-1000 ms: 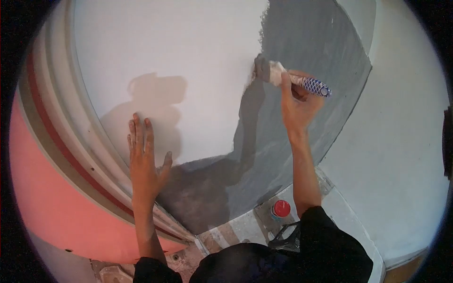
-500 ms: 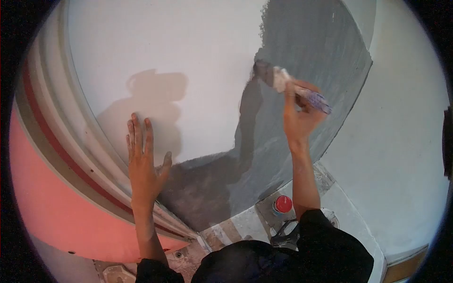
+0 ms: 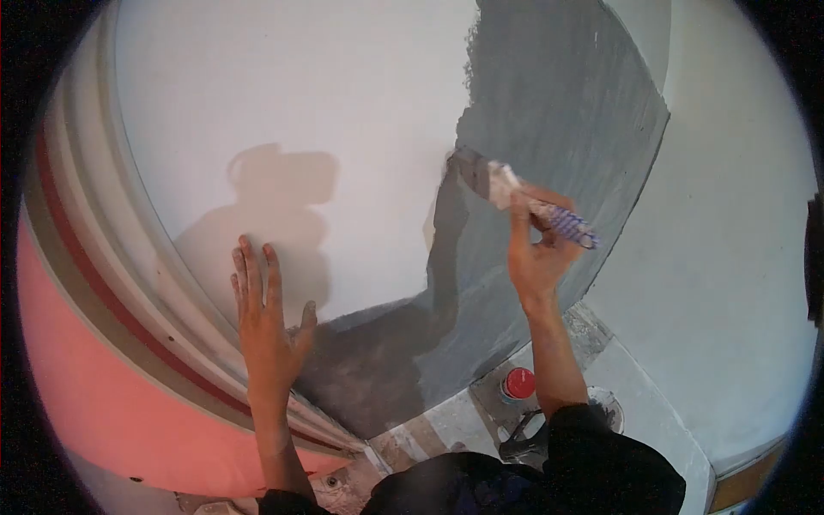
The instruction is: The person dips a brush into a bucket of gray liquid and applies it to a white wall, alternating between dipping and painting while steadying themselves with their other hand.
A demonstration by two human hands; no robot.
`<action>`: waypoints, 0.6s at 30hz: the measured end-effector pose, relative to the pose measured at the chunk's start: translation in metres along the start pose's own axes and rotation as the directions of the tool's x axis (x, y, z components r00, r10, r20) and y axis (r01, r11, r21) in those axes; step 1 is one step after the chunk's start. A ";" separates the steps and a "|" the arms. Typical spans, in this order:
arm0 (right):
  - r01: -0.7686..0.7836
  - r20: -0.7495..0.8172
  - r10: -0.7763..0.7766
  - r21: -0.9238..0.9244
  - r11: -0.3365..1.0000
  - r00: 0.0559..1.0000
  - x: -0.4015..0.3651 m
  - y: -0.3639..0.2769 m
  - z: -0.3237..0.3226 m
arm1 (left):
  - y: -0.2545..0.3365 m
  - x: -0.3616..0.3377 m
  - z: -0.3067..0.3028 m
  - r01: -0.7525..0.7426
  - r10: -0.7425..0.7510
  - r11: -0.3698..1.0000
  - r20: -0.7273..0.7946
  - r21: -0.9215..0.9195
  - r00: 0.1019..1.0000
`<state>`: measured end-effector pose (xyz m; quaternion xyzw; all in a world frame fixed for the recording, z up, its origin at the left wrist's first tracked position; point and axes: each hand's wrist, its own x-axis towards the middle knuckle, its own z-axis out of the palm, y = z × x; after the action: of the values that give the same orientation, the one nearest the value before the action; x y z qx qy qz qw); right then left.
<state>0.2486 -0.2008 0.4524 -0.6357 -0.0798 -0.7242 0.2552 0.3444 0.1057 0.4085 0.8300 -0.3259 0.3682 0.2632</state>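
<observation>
My right hand (image 3: 542,249) is closed round the handle of a paintbrush (image 3: 562,219), which has a whitish ferrule and a purple-patterned handle. The dark bristles touch the wall at the ragged edge between the grey paint (image 3: 549,103) and the white wall surface (image 3: 343,86). My left hand (image 3: 268,313) lies flat on the wall at the lower left, fingers spread upward, with smudges on the fingertips. Shadows of a head and an arm fall across the wall.
A curved frame (image 3: 129,223) with a dark red stripe and a pink panel (image 3: 103,369) stand at the left. Below lie a red-lidded jar (image 3: 518,384), a black object (image 3: 525,442) and a whitish round container (image 3: 608,410). A pale wall (image 3: 730,257) rises at the right.
My right hand and the brush are lower along the paint edge. The whole view has shifted slightly, and my left hand appears a little lower, still on the wall.
</observation>
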 end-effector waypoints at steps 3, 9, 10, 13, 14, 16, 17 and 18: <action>-0.051 -0.022 0.051 0.010 0.999 0.998 0.018 -0.004 0.006 | 0.003 0.002 0.000 -0.001 0.002 1.000 -0.008 0.017 1.000; 0.017 0.029 -0.016 -0.019 1.000 0.999 0.017 -0.013 0.000 | 0.001 -0.001 0.000 0.000 0.000 1.000 -0.011 -0.012 1.000; 0.081 0.064 -0.076 -0.078 0.994 0.995 0.018 -0.002 0.006 | 0.002 0.000 0.000 -0.001 0.000 1.000 -0.019 -0.011 1.000; 0.020 0.210 0.015 -0.163 0.986 0.978 0.019 -0.009 0.001 | 0.001 -0.003 0.001 -0.009 0.009 1.000 -0.004 0.003 1.000; -0.027 0.261 0.071 -0.171 0.985 0.963 0.025 -0.016 0.001 | -0.001 -0.001 0.001 -0.008 0.008 1.000 -0.012 0.011 1.000; -0.010 0.305 0.041 -0.101 0.995 0.952 0.028 -0.029 -0.011 | 0.000 0.001 0.000 -0.004 0.004 1.000 -0.020 -0.015 1.000; -0.009 0.330 0.031 -0.070 0.998 0.944 0.027 -0.032 -0.018 | 0.000 0.000 0.000 0.001 -0.001 1.000 -0.016 -0.030 1.000; 0.020 0.386 0.017 -0.092 0.996 0.923 0.027 -0.029 -0.020 | -0.001 0.000 0.001 -0.001 0.000 1.000 -0.026 -0.021 1.000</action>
<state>0.2157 -0.1919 0.4808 -0.7770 -0.0948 -0.5880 0.2040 0.3451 0.1056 0.4082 0.8223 -0.3266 0.3754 0.2761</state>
